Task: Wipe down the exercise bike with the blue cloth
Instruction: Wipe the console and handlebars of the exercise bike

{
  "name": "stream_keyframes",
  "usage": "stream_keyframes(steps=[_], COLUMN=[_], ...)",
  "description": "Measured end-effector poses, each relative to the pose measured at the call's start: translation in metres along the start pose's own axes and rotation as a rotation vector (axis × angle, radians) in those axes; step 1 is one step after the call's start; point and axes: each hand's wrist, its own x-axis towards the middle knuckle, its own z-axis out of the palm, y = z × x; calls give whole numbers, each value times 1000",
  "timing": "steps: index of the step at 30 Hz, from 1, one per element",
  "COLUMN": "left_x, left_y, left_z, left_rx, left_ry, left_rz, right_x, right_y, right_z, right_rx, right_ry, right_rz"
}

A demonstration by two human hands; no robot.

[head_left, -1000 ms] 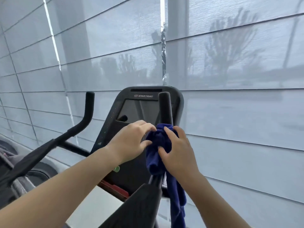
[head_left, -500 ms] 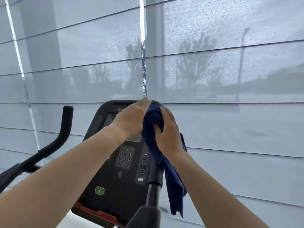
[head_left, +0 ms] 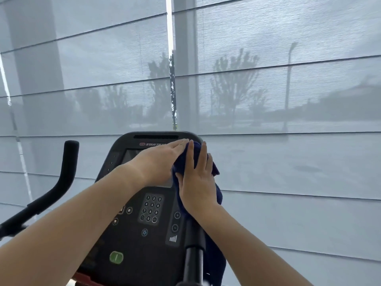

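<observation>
The black exercise bike console (head_left: pixel 132 234) with a keypad (head_left: pixel 151 208) fills the lower centre. The dark blue cloth (head_left: pixel 218 196) is wrapped over the top of the right handlebar post (head_left: pixel 194 246) and hangs down beside it. My left hand (head_left: pixel 165 159) lies flat against the cloth's left side, fingers straight, crossing the console screen. My right hand (head_left: pixel 198 182) presses the cloth from the near side, fingers straight and pointing up. The post's top end is hidden under the cloth and hands.
The left handlebar (head_left: pixel 68 166) curves up at the left, apart from my hands. A green button (head_left: pixel 116 257) sits low on the console. Sheer grey window blinds (head_left: pixel 288 100) stand close behind the bike.
Both hands slid the cloth up the right handlebar post to its top. Their fingers went from curled round the cloth to straight against it.
</observation>
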Motion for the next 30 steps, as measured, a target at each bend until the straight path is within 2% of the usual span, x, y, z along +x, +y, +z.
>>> stream_keyframes(steps=[12,17,24,30], left_x=[-8,-7,-7,-9], left_y=[7,9,8,9], left_z=[16,24,23,15], left_rx=[-60,-38,-98,-154], left_ry=[22,64,33,30], left_rz=[-80,-111,-112,-116], right_x=[-33,-10,-8,-46], right_y=[19,14,12,40], right_z=[-13,-20,-21,-32], right_rx=[24,98,198,331], right_ry=[-166,-118,-72,-182], right_rz=[-134,-68,-47,-66])
